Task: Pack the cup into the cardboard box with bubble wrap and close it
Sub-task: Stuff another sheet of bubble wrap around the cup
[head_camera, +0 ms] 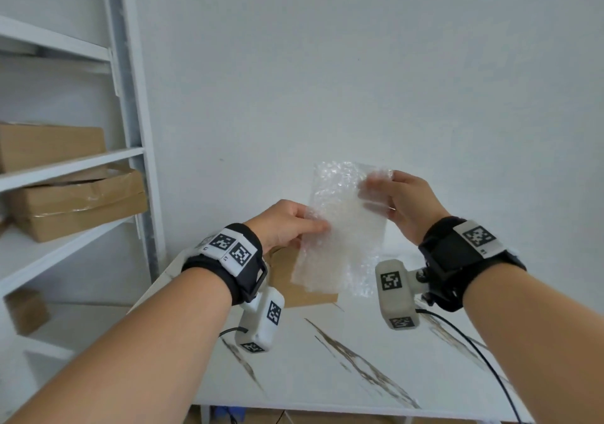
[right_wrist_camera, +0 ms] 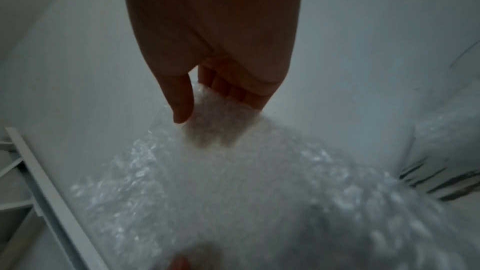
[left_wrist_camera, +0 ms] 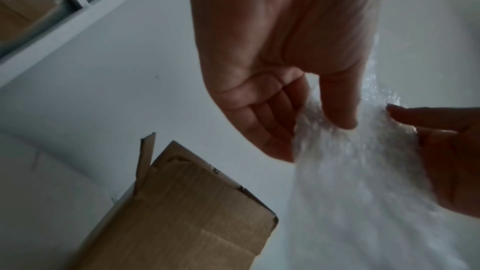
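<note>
A clear sheet of bubble wrap (head_camera: 346,227) hangs in the air above the table, held by both hands. My left hand (head_camera: 287,224) pinches its left edge between thumb and fingers; in the left wrist view the left hand (left_wrist_camera: 306,122) grips the bubble wrap (left_wrist_camera: 363,182). My right hand (head_camera: 392,199) pinches the sheet's upper right corner, and the right wrist view shows the right hand (right_wrist_camera: 207,106) on the bubble wrap (right_wrist_camera: 233,192). Under the sheet stands the cardboard box (head_camera: 294,280), also the cardboard box (left_wrist_camera: 187,208) with a flap raised. No cup is in view.
A marble-patterned white table (head_camera: 343,358) lies under my arms, its front edge near the bottom. A white shelf unit (head_camera: 130,129) at the left holds several cardboard boxes (head_camera: 78,201). A black cable (head_camera: 474,345) trails from the right wrist camera. A white wall stands close behind.
</note>
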### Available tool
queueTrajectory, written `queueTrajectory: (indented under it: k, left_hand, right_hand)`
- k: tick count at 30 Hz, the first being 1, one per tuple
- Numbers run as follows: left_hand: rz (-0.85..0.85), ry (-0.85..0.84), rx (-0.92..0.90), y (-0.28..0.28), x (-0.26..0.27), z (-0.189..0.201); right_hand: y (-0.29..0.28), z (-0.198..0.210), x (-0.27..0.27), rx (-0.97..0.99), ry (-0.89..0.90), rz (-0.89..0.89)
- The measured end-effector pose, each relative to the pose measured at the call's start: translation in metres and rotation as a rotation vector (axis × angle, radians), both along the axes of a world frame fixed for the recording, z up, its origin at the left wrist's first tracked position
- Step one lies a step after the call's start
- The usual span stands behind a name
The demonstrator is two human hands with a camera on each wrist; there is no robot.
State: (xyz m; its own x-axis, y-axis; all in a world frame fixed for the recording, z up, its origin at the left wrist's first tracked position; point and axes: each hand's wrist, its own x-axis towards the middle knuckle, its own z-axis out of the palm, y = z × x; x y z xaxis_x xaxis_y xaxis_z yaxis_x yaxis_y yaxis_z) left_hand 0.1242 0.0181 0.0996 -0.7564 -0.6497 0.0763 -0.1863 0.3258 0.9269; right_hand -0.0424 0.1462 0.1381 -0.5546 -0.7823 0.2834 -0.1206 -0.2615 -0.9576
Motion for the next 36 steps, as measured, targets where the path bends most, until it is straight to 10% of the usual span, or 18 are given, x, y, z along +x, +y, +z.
queueTrajectory:
  k: [9,36]
  left_hand:
    - [0.138,0.154,0.059,-0.017,0.004,-0.010]
    - [0.024,0.352,0.483,-0.025,0.008,-0.020]
  right_hand:
    - [-0.004,-0.027,0.000,0.311,0.107,0.118]
    - [-0.024,-0.057,0.000,0.251,-0.275,0.144]
